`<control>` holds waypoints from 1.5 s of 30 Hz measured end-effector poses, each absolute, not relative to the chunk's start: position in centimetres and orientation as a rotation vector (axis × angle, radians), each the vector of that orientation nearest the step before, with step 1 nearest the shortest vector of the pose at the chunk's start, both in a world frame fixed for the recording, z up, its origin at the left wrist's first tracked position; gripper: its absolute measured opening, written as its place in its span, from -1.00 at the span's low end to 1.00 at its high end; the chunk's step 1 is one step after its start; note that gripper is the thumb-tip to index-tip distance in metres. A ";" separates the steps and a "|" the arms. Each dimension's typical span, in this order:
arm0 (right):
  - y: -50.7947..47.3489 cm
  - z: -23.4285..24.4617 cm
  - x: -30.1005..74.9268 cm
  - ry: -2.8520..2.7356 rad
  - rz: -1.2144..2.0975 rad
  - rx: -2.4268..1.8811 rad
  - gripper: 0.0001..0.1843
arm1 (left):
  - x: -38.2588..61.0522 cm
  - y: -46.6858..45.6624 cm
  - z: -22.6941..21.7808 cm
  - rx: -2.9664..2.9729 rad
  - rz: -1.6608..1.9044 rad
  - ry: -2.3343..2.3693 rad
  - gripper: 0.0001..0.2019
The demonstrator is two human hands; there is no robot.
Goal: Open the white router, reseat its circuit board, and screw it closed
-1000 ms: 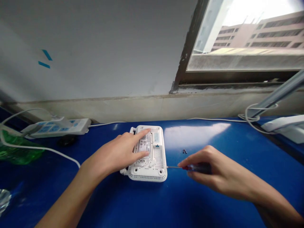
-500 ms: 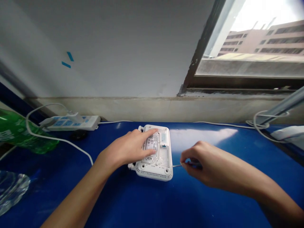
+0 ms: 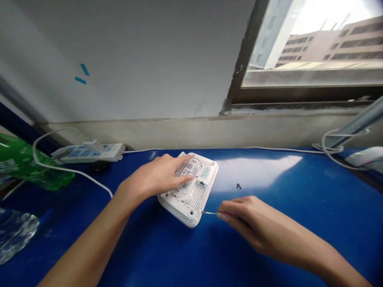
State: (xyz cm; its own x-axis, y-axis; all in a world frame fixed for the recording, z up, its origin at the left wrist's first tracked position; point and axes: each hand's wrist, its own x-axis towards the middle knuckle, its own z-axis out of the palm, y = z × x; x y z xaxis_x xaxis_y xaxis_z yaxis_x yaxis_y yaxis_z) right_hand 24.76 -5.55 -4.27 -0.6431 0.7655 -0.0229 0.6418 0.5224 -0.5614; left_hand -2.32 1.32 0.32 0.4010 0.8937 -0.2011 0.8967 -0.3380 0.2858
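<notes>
A left hand (image 3: 155,175), fingers spread flat, pins a white router (image 3: 194,207) underside-up mid-bench, steadying it while the right hand (image 3: 248,223) pinches a screwdriver (image 3: 209,213), tip at its edge; a small screw (image 3: 238,186) lies beyond on the blue bench (image 3: 263,255), a power strip (image 3: 89,153) along the far edge.

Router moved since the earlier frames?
Yes: the white router has rotated clockwise on the desk, judged against the power strip behind it.
</notes>
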 end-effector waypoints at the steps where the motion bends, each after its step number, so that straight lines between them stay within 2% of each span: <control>1: -5.9 -4.4 24.7 -2.570 0.770 -1.212 -0.68 | -2.3 1.4 0.3 2.323 -0.025 1.554 -0.31; 7: -7.6 -6.6 22.9 -2.488 0.740 -1.405 -0.71 | -1.8 1.7 0.1 2.300 -0.047 1.562 -0.31; 12: -6.9 -7.5 22.0 -2.277 0.900 -1.266 -0.78 | -0.2 0.8 -0.1 2.251 -0.061 1.666 -0.25; 15: -6.8 -7.2 22.1 -2.234 0.939 -1.202 -0.78 | 0.8 -0.2 0.1 2.221 -0.063 1.704 -0.15; 18: -7.0 -6.9 22.1 -2.293 0.957 -1.126 -0.87 | 1.5 -1.0 0.0 2.234 -0.058 1.708 -0.02; 21: -7.1 -6.7 22.3 -2.381 0.930 -1.078 -0.85 | 1.9 -1.5 -0.3 2.288 -0.099 1.685 0.05; 32: -7.4 -6.3 22.2 -2.463 0.842 -1.144 -0.82 | 2.5 -1.9 -0.6 2.370 -0.100 1.697 0.10; 35: -7.4 -6.3 22.2 -2.489 0.808 -1.157 -0.82 | 3.2 -2.1 -0.9 2.354 -0.116 1.766 0.05; 39: -7.2 -5.1 22.7 -2.479 0.880 -1.200 -0.82 | 2.6 -1.4 -0.9 2.368 -0.018 1.680 0.01; 45: -6.3 -3.6 24.8 -2.363 1.118 -1.247 -0.83 | -1.1 0.5 0.0 2.398 -0.051 1.372 0.18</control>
